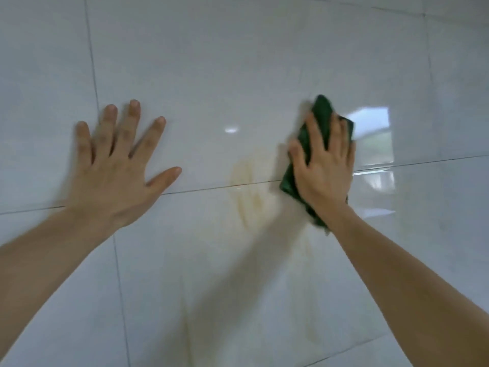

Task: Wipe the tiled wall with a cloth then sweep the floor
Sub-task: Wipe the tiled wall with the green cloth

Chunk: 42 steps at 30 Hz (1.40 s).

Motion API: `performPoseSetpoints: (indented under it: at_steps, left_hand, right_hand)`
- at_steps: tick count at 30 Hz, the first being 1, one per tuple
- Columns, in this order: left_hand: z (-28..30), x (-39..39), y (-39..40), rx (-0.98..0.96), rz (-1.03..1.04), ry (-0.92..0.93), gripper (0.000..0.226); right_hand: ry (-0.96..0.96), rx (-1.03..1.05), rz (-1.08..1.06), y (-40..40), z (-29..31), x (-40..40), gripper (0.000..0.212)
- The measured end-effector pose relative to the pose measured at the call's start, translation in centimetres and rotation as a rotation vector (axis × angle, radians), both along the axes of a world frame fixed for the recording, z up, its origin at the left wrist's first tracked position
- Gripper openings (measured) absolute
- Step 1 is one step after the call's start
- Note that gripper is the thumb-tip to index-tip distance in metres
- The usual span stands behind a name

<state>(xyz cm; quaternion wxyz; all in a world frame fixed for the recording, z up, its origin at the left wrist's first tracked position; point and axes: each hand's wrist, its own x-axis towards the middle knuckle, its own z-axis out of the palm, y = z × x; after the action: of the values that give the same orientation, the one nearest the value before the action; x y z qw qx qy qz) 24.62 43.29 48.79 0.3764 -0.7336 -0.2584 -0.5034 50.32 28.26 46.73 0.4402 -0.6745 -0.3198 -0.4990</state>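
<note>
The left hand (113, 170) is lying flat against the tiled wall (238, 62), its fingers straight and spread wide apart and the thumb stretched out to the right, holding nothing. The heel of this hand is sitting just over a horizontal grout line.

The right hand (324, 170) is pressing a dark green cloth (321, 107) against the same wall, with its fingers extended and lying across the fabric rather than curling round it. The cloth is showing above the fingertips, along the thumb side and below the wrist, so the hand is covering most of its middle. It is looking crumpled and folded, and its edges are blurring slightly.

The wall is glossy and pale, with large tiles and thin dark joints. Between the two hands, just left of the cloth, a yellowish smear (247, 189) is spreading across the grout line, with fainter streaks trailing down the tile below. A bright window reflection (373, 136) is shining on the tile just right of the cloth.
</note>
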Motion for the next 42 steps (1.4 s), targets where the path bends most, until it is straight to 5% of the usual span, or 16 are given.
performPoseSetpoints:
  at_steps: [3, 7, 9, 14, 16, 19, 21, 23, 27, 33, 39, 42]
  left_hand:
    - [0.1, -0.1, -0.1, 0.061, 0.053, 0.022, 0.076]
    - [0.0, -0.1, -0.3, 0.063, 0.063, 0.011, 0.073]
    - [0.2, -0.2, -0.4, 0.04, 0.052, 0.016, 0.073]
    - [-0.7, -2.0, 0.5, -0.008, -0.074, -0.012, 0.074]
    - [-3.0, -4.2, 1.8, -0.012, -0.107, -0.052, 0.069]
    - [-7.2, -7.5, 3.3, 0.049, -0.005, -0.03, 0.067]
    - [-8.8, -9.0, 3.7, 0.075, 0.049, 0.01, 0.068]
    - [-9.3, -9.5, 4.1, 0.069, 0.069, 0.034, 0.068]
    - [-9.2, -9.3, 4.5, 0.047, 0.003, 0.016, 0.068]
    - [-9.2, -9.5, 4.7, 0.072, 0.018, 0.006, 0.067]
    - [-9.3, -9.3, 5.2, 0.094, -0.008, 0.0, 0.066]
    - [-9.2, -9.3, 5.3, 0.095, -0.017, 0.008, 0.066]
  right_hand:
    - [0.244, 0.234, 0.004, 1.0, 0.2, -1.3, 0.061]
    - [-0.368, -0.107, 0.078, 5.3, -6.1, -9.7, 0.054]
    - [-0.468, -0.217, 0.036, 4.0, -5.3, -7.7, 0.054]
    - [0.176, 0.118, -0.015, 1.7, 0.7, -3.2, 0.055]
    - [0.02, 0.136, -0.038, 4.5, -1.8, -7.3, 0.055]
    - [-0.429, -0.195, 0.105, 7.8, -9.9, -15.0, 0.052]
    - [-0.529, -0.357, 0.136, 7.3, -12.4, -16.0, 0.051]
    - [-0.467, -0.293, 0.086, 7.0, -9.7, -14.4, 0.052]
    - [0.045, 0.042, 0.041, 7.4, -0.1, -14.3, 0.056]
    - [-0.581, -0.343, 0.095, 9.4, -9.8, -19.2, 0.053]
    - [-0.203, -0.054, 0.033, 10.5, 3.0, -19.5, 0.054]
    - [-0.261, -0.03, 0.007, 11.1, -2.8, -19.8, 0.054]
